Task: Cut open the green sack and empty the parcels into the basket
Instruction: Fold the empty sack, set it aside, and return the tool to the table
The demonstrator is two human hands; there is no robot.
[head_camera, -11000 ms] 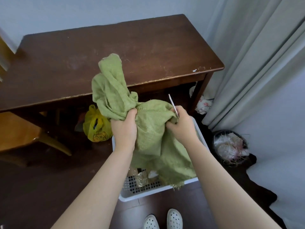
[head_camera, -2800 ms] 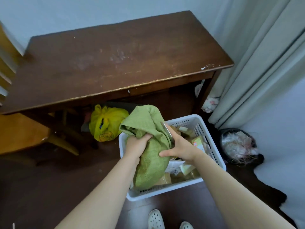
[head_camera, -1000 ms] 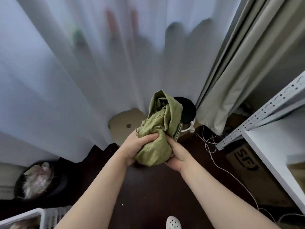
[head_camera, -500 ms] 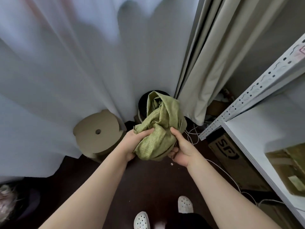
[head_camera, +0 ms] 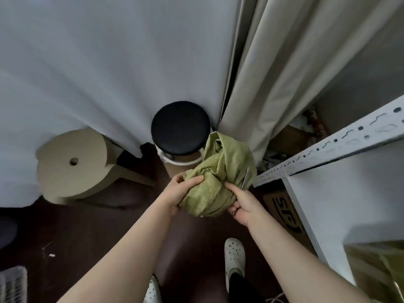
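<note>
Head cam | green sack limp, wadded between my hands above the floor | left hand fingers curled into its cloth | right hand grips blade against it | basket corner far lower left, contents unseen | judge: sack emptied, only stowing left

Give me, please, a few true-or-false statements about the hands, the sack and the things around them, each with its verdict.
1. Both the left hand and the right hand grip the sack. True.
2. The sack lies on the black stool. False: it is held up in front of the stool.
3. The right hand also holds a thin blade. True.
4. The sack hangs over the basket. False: only a corner of the basket shows at the lower left edge, far from the sack.
</note>
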